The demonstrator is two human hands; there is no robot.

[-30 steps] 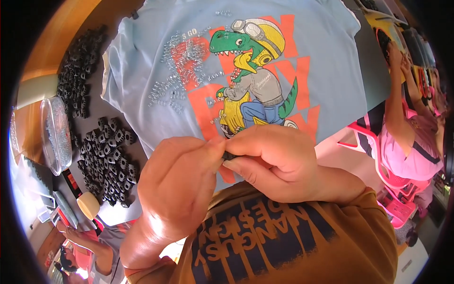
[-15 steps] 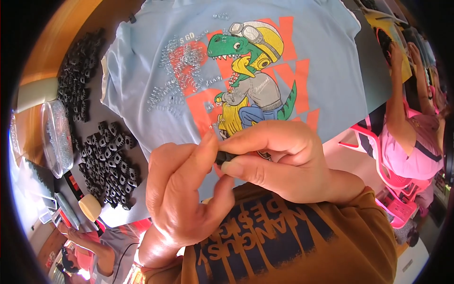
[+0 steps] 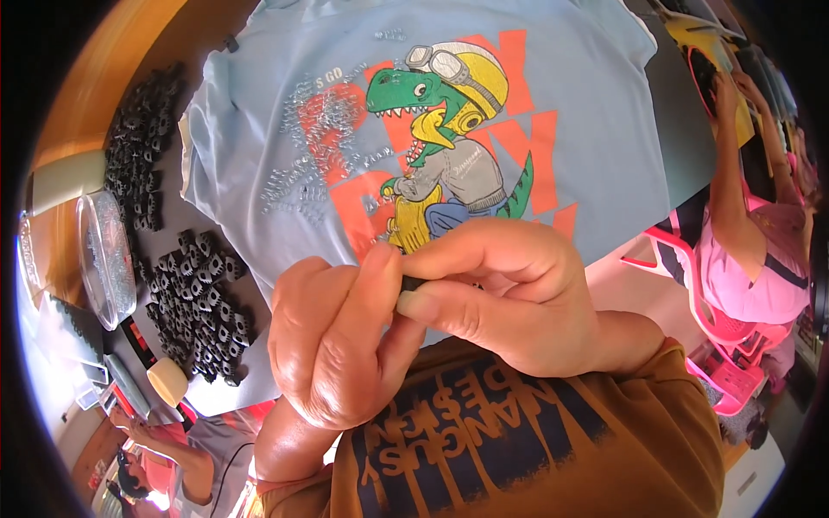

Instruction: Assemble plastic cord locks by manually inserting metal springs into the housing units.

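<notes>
A small black plastic piece (image 3: pixel 413 283) is pinched between the thumb and index finger of my right hand (image 3: pixel 518 298), most of it covered by the fingertips. My left hand (image 3: pixel 332 341) is closed, its fingertips meeting the piece from the left; anything they grip is hidden. Both hands are above the near edge of a light blue cloth (image 3: pixel 596 155) printed with a cartoon dinosaur. Many tiny shiny metal springs (image 3: pixel 324 129) lie scattered on the cloth's left half.
Left of the cloth lie two heaps of black plastic pieces, a nearer heap (image 3: pixel 197 306) and a farther heap (image 3: pixel 142 142). Beside them stands a clear container (image 3: pixel 105 259) of small shiny parts. Other people work at the right and lower left, near pink chairs (image 3: pixel 721 319).
My left thumb has come up toward the left fingers, narrowing the gap between them. My right hand keeps its pinch on the black piece. The cloth appears shifted slightly left in view.
</notes>
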